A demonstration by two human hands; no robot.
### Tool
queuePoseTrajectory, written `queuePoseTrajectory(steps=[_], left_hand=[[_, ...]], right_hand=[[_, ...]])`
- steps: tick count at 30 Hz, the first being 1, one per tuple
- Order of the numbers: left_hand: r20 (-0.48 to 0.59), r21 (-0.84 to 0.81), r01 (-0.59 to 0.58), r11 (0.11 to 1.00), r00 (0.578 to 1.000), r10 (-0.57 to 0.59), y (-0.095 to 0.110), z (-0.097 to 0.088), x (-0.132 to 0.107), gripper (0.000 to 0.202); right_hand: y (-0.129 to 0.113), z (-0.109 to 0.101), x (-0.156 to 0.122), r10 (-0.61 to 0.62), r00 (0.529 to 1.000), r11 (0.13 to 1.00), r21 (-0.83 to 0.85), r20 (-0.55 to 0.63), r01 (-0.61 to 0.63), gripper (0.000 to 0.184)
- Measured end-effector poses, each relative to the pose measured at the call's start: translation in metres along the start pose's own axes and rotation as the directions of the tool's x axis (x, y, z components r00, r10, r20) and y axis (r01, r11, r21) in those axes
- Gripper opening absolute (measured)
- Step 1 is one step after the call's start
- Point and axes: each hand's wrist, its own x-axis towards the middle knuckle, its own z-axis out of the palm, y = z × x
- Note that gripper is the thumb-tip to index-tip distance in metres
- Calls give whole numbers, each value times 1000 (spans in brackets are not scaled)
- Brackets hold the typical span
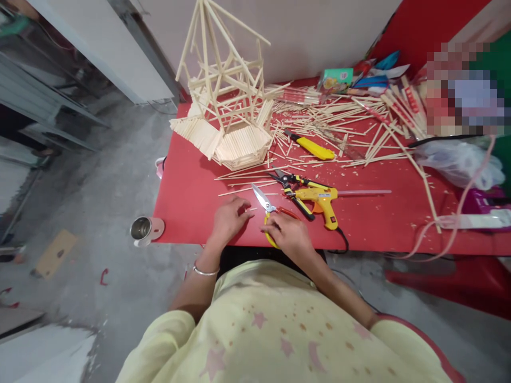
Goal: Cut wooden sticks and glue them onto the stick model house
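My left hand [231,219] rests low over the red table's front edge, its thumb and finger closed around a short pale stick [252,209]. Close by on the right, my right hand [290,232] is shut on the scissors [262,199], which have one yellow and one red handle. Their blades are closed together and point away from me, to the upper left. Beyond my hands stands a model building [243,146] of thin wooden sticks with an open framed roof. A few loose long sticks [249,173] lie between it and my hands.
On the red table [191,202] lie pruning shears [297,194], a yellow glue gun [325,205], a yellow utility knife [313,147] and many scattered sticks [331,119]. A plastic bag [459,159] sits at right. A mug [154,229] stands off the left corner.
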Motion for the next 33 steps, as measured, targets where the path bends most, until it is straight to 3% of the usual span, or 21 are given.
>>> queuePoseTrajectory(steps=[6, 11, 13, 16, 18, 20, 22, 24, 28, 33], left_hand=[[63, 231, 84, 969, 993, -101, 4, -5, -3, 19], [71, 311, 63, 948, 993, -90, 7, -3, -6, 13], [18, 233, 81, 969, 996, -87, 6, -3, -6, 14], [-25, -201, 115, 973, 992, -123, 5, -8, -4, 19], [1, -574, 144, 806, 985, -175, 7, -16, -2, 20], [15, -833, 144, 535, 971, -239, 12, -27, 2, 22], [25, -947, 117, 300, 956, -294, 20, -37, 5, 32], [59, -980, 113, 162, 950, -308, 28, -45, 8, 35], [127, -991, 136, 15, 952, -277, 36, -56, 10, 31], [144, -989, 141, -33, 949, -280, 34, -67, 12, 33]], right_hand=[[-3, 5, 2, 51, 994, 992, -118, 93, -40, 33], [-12, 13, 7, -33, 992, 978, -199, 121, 57, 48], [-15, 16, 9, -61, 995, 964, -254, 77, 79, 52], [-19, 17, 12, -124, 992, 960, -255, -10, 117, 52], [-24, 15, 16, -163, 984, 979, -137, -74, 152, 42], [-32, 10, 23, -212, 963, 976, 4, -167, 216, 28], [-44, 4, 32, -283, 917, 945, 82, -282, 317, 16], [-57, -2, 42, -361, 850, 909, 58, -382, 412, 13], [-78, -7, 62, -480, 760, 862, -74, -439, 502, 13], [-89, 3, 80, -559, 698, 825, -213, -448, 524, 15]])
